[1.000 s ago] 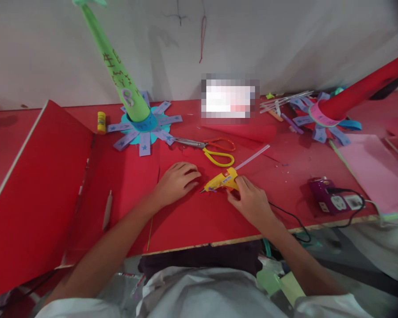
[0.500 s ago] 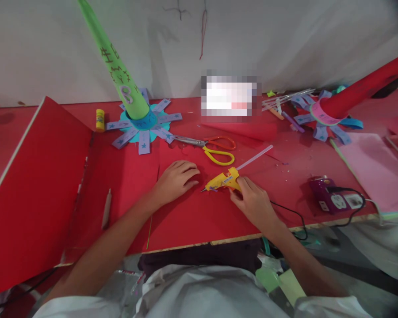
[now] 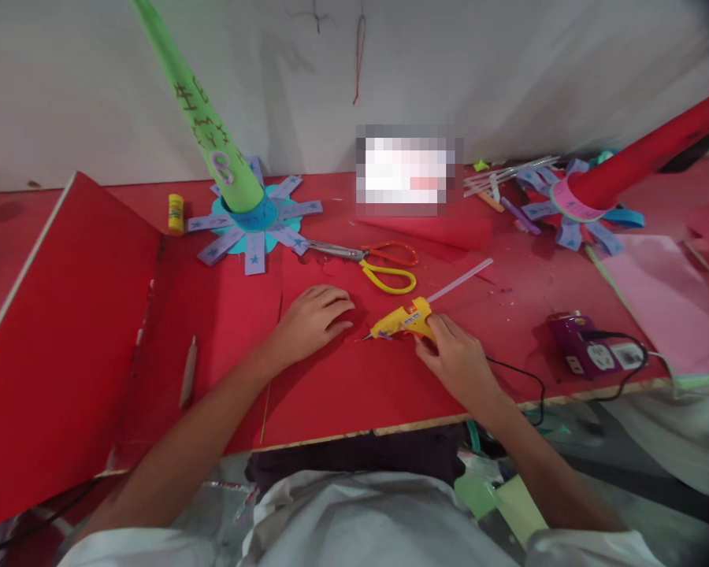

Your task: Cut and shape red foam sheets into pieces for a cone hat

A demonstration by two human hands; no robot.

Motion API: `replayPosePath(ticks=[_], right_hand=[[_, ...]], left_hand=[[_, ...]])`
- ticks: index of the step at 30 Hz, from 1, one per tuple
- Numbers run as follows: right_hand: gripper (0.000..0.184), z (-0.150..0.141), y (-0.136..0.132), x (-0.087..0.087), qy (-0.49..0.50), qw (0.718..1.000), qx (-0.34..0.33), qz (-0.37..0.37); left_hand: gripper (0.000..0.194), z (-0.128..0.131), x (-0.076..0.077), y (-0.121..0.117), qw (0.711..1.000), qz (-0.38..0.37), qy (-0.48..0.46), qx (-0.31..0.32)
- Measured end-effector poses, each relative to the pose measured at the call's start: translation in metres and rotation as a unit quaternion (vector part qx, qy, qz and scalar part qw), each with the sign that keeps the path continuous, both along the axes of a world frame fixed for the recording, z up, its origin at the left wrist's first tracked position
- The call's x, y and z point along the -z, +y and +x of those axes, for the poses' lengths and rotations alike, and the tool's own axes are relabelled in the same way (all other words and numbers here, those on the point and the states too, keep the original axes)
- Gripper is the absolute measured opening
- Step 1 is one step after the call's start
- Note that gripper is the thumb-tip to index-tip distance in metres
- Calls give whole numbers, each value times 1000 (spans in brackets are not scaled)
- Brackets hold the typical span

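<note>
My right hand [image 3: 456, 358] is wrapped round the grip of a yellow hot glue gun [image 3: 402, 320]. The gun's nozzle points left, toward my other hand, and a clear glue stick [image 3: 462, 279] sticks out of its rear. My left hand [image 3: 314, 319] lies palm down on red paper [image 3: 336, 394], fingers loosely stretched and nothing seen in them. Just beyond both hands lie scissors [image 3: 390, 279] with one orange-red and one yellow handle loop. Whatever may be under my left palm is hidden.
A green paper cone [image 3: 236, 177] stands on a blue base at the back left, beside a yellow glue tube [image 3: 176, 214]. A red cone [image 3: 626, 173] leans at the right. A purple power socket box [image 3: 584, 346] with a black cord sits near the front edge. A red board [image 3: 64, 339] stands left.
The glue gun and my right hand have shifted slightly right, away from my left hand. My left hand stays on the red paper.
</note>
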State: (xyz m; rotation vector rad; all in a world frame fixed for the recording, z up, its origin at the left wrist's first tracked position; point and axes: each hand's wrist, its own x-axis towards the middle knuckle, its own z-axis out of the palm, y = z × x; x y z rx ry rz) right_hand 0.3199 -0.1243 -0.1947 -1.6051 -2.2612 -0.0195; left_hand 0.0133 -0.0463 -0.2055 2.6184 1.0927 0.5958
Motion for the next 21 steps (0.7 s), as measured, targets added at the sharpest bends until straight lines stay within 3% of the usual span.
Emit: replayPosePath(ticks=[13,21], right_hand=[[8,3,-3,0,-12,1000,22,-12],[39,18,-3,4,-5,992,66,-112]], left_hand=[[27,1,-2,-1,1000,-8,-3,-7],[26,1,-4,-1,1000,-15,-1,-7]])
